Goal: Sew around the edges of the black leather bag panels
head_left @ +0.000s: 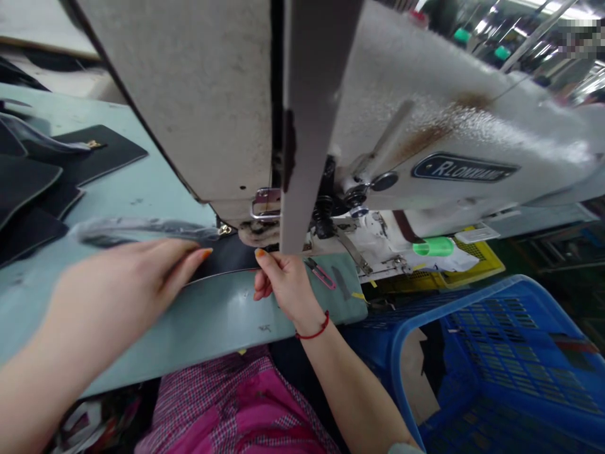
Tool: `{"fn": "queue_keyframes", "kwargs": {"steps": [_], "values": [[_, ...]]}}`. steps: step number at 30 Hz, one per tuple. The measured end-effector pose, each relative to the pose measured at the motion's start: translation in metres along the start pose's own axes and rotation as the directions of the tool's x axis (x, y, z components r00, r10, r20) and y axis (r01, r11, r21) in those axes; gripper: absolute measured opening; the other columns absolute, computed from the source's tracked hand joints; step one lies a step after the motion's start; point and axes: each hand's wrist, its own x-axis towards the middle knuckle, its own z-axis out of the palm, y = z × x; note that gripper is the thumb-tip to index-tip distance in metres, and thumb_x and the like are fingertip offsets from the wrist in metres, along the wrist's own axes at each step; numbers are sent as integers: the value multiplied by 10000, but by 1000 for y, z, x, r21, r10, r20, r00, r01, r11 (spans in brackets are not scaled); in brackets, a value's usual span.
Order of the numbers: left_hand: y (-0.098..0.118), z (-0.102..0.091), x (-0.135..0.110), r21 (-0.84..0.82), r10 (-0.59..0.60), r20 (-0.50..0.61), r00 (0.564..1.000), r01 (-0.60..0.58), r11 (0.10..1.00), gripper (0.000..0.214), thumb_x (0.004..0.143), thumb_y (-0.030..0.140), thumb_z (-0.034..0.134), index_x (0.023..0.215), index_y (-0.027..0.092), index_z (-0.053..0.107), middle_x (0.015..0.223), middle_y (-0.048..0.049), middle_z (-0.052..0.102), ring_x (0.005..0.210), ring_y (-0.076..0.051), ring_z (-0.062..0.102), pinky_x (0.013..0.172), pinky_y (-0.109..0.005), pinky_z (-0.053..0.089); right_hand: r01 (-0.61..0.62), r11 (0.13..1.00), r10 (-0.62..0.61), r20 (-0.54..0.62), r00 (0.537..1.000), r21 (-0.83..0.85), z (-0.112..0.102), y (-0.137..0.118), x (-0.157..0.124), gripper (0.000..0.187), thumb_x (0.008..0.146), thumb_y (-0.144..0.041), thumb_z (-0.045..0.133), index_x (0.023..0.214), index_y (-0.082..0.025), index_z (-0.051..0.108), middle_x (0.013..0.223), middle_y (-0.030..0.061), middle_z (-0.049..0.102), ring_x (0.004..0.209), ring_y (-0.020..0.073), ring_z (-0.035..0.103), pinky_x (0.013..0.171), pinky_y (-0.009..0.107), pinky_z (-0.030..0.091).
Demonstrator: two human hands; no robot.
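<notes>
At far left, on the pale green table (227, 325), a loose heap of dark pieces (28, 189), with a gold clasp (95, 144) toward its right side. Just right of it, a strap (142, 228) in clear wrapping, reaching to a gold fitting (225, 229) by the head of the sewing machine (198, 94). Reaches in at the near side of the strap with the left hand (137, 271), thumb and fingers bent close together at the left part of a dark panel (229, 255); cannot tell whether pinching it or only resting on it. Next, the panel itself, on the table beneath the machine head, between both hands. Pinches its right end with the right hand (283, 280), thumb on top, other fingers curled below. Wears a red cord (314, 331) on that wrist. Just beside, pink snips (324, 275) on the table. Farther right, below the machine's arm, a bright green tube (432, 246), near a yellow crate (489, 255). At far right, nearer, a blue basket (399, 353), with a tan piece (418, 378) inside.
</notes>
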Motion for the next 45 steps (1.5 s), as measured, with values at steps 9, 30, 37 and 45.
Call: {"fn": "queue_keyframes", "kwargs": {"steps": [9, 30, 37, 45], "values": [[51, 86, -34, -823, -195, 568, 799, 557, -113, 560, 704, 687, 709, 867, 155, 656, 669, -16, 516, 572, -126, 418, 457, -206, 292, 78, 990, -83, -43, 996, -117, -1, -5, -4, 568, 879, -666, 579, 606, -169, 552, 512, -18, 563, 421, 83, 551, 443, 179, 425], [37, 77, -4, -704, -164, 709, 686, 674, -224, 453, 685, 500, 811, 563, 152, 548, 520, 35, 410, 502, -86, 330, 457, -205, 320, 25, 997, -26, 12, 1000, 67, -5, -3, -10, 443, 876, -593, 621, 793, -157, 618, 581, -30, 599, 457, 78, 580, 425, 150, 409], [31, 84, -8, -655, 81, 704, 705, 689, -311, 535, 831, 573, 662, 510, 174, 505, 597, -40, 533, 598, -158, 504, 654, -300, 481, 2, 984, -2, -3, 1000, 179, 5, 0, -13, 461, 878, -576, 621, 692, -158, 564, 628, -5, 616, 481, 73, 562, 410, 144, 388], [35, 81, -5, -734, -189, 679, 709, 648, -204, 522, 642, 589, 826, 589, 154, 542, 522, 43, 418, 492, -74, 344, 453, -192, 325, 143, 984, -149, -50, 988, -111, -3, -7, -11, 351, 910, -469, 600, 706, -191, 536, 570, -32, 560, 498, 92, 553, 513, 196, 438]]}}
